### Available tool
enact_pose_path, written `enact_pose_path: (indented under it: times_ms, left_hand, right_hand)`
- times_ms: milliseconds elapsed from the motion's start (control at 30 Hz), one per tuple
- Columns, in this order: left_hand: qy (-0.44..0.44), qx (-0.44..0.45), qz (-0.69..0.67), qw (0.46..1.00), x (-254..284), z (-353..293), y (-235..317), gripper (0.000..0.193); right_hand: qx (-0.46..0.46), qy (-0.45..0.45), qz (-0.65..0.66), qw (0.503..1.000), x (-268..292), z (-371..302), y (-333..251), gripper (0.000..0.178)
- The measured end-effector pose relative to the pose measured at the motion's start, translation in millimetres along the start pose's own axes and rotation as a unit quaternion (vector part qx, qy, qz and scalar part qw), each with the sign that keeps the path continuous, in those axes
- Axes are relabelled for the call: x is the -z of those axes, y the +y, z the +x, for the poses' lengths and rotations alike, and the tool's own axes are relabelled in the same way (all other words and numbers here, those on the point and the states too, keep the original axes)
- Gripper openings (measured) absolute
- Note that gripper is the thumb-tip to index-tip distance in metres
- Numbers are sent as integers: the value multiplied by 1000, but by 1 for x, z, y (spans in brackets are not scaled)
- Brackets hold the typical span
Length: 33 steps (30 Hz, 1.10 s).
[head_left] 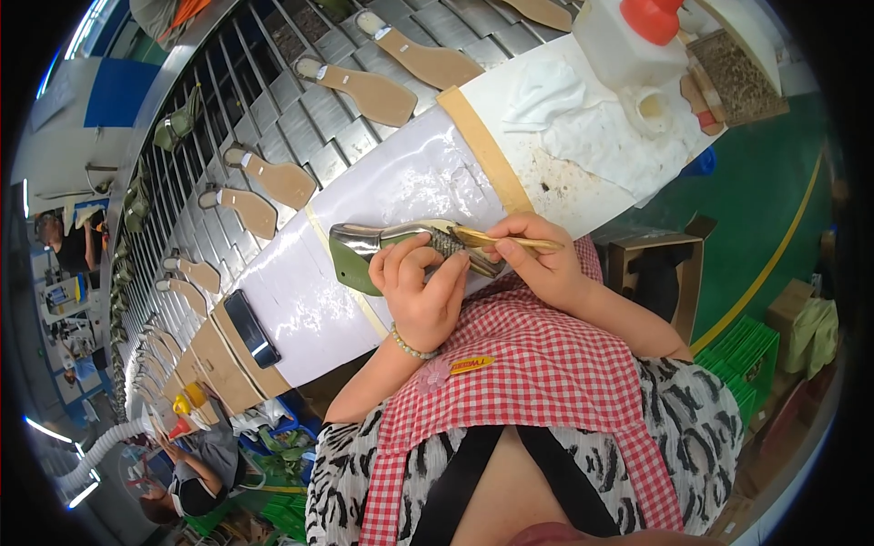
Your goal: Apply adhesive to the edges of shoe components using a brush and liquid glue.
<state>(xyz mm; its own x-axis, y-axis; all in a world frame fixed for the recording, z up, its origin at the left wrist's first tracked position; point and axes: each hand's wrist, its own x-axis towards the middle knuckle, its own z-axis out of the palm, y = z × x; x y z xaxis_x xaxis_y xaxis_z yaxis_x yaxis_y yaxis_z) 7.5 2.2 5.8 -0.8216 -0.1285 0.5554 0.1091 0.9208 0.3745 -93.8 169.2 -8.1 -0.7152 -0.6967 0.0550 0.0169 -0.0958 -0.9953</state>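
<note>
A shoe last (360,237) with a green upper (350,268) lies sole side up over the white-covered bench, its shiny metal end pointing left. My left hand (414,287) wraps its fingers round the middle of this shoe and steadies it. Between the fingers of my right hand (542,264) is a slim brush with a yellowish wooden handle (537,244). Its working end meets the dark, gathered edge of the shoe's underside, close to my left fingertips. The exact contact spot is partly covered by my fingers.
Tan soles (369,94) lie in pairs on the slatted metal conveyor (300,118) beyond the bench. A phone (250,328) rests at left. At right stand a white jug with a red cap (651,23), an open jar (651,107) and crumpled white cloth (592,136). Another person (196,473) works at lower left.
</note>
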Motion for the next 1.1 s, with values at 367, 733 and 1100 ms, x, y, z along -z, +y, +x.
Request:
enact_pose_path:
  times_ms: [367, 733, 1100]
  left_hand:
    - [-13, 5, -5, 1000, 2, 2, 2, 28]
    - [-15, 3, -11, 1000, 4, 4, 1, 28]
    - [-14, 5, -20, 1000, 3, 3, 2, 28]
  right_hand:
    - [-17, 49, 98, 994, 0, 1, -1, 18]
    - [-50, 49, 113, 991, -2, 2, -5, 18]
    - [-62, 30, 88, 994, -1, 2, 3, 18]
